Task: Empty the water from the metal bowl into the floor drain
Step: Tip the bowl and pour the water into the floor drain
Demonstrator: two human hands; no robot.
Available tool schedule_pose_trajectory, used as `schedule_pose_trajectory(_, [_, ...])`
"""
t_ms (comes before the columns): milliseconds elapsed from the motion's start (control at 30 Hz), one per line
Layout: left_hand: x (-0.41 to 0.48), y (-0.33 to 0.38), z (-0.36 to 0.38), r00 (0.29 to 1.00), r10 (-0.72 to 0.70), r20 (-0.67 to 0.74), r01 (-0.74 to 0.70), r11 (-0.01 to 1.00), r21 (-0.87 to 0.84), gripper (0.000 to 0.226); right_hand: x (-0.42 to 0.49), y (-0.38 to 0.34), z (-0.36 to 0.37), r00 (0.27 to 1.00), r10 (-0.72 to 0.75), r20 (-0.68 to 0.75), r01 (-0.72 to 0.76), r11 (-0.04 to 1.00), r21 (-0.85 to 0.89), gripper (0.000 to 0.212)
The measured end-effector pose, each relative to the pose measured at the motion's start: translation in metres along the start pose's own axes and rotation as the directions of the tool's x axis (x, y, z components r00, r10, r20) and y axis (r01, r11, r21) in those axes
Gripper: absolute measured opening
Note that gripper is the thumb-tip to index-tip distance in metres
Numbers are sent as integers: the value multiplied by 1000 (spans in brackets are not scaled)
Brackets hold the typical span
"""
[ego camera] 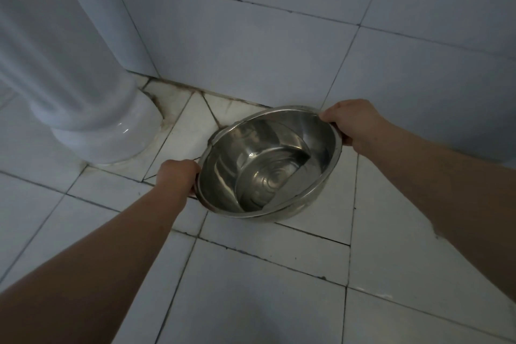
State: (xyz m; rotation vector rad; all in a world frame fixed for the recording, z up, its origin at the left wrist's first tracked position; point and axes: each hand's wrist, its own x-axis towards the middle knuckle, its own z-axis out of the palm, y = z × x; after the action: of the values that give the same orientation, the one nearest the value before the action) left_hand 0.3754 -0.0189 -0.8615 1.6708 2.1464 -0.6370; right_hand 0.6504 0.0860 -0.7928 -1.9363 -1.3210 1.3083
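A shiny metal bowl (pixel 268 162) hangs above the tiled floor, held by both hands and tilted slightly. My left hand (pixel 177 176) grips its near-left rim. My right hand (pixel 353 123) grips the far-right rim. Rippling water lies in the bottom of the bowl. No floor drain shows in this view; the floor under the bowl is hidden.
A white ceramic pedestal (pixel 92 109) stands at the left, its base on the floor. A tiled wall (pixel 251 45) rises just behind the bowl. White floor tiles (pixel 265 288) with dark, stained grout spread all around.
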Motion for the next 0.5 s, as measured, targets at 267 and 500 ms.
schedule_pose_trajectory(267, [-3,1,-2,1000,2,10,-3,1000,7,23,-2,-2,-1,1000,-21,18,22,999,-50,7])
schedule_pose_trajectory(500, [-6,2,-5,1000,20,0,-20,999,44,26,-5,-5,0,1000,2,-15,-2,1000,1,10])
